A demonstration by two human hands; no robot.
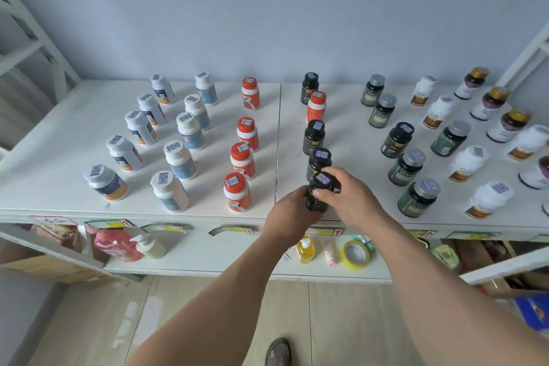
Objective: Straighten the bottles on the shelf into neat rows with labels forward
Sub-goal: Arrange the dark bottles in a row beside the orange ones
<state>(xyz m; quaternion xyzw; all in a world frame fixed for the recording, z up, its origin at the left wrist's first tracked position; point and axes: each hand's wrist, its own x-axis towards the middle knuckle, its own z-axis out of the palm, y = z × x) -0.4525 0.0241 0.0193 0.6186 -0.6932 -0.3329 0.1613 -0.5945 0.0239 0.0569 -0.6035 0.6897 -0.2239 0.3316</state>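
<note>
A black bottle (320, 187) with a barcode sticker on its cap stands near the front edge of the white shelf (59, 157). My left hand (292, 211) grips its lower body from the left. My right hand (349, 196) grips its cap and shoulder from the right. Behind it runs a column of black bottles (314, 135), with one orange bottle (316, 105) standing among them. To the left stand a column of orange bottles (243, 159) and two columns of white bottles (179, 159). On the right stand green bottles (407, 165), white bottles (468, 163) and gold-capped bottles (491, 102).
A lower shelf (208, 264) holds a pink pouch (117, 244), a pump bottle (150, 246), a yellow bottle (306, 249) and a roll of tape (356, 254). Cardboard boxes sit at both sides below. A shoe (277, 352) shows on the wooden floor.
</note>
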